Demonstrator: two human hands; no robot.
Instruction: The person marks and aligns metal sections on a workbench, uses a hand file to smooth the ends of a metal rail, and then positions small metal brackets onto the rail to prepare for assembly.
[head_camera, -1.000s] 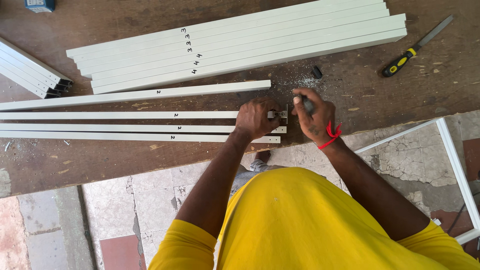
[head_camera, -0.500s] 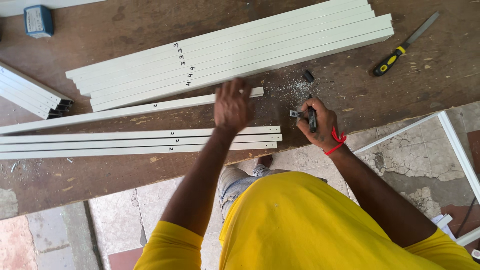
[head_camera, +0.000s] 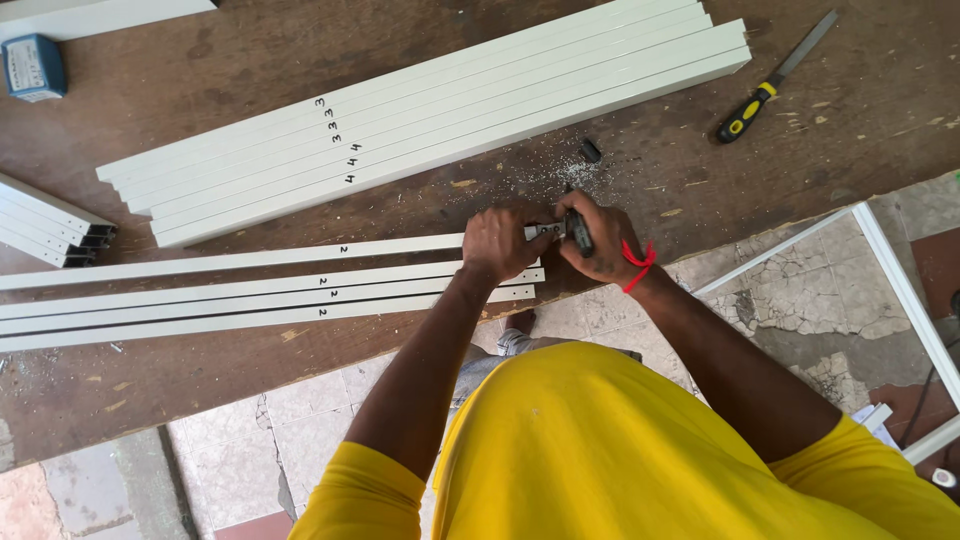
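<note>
My left hand (head_camera: 502, 243) grips the right end of the topmost of several long white metal bars (head_camera: 230, 263) that lie side by side near the front edge of a brown wooden table (head_camera: 220, 80). My right hand (head_camera: 598, 240), with a red string at the wrist, holds a small dark metal corner piece (head_camera: 552, 230) against that bar's end. The two hands almost touch. How far the piece sits in the bar is hidden by my fingers.
A stack of longer white bars (head_camera: 430, 115) lies slanted across the table behind my hands. A yellow-handled file (head_camera: 775, 75) rests at the right, a small black part (head_camera: 591, 150) among metal filings, a blue box (head_camera: 32, 66) at far left. A white frame (head_camera: 900, 290) lies on the floor to the right.
My left hand drew one bar out of the lower group, slid it towards me and rightwards, and now grips its end. My right hand has brought the dark piece up to that end.
</note>
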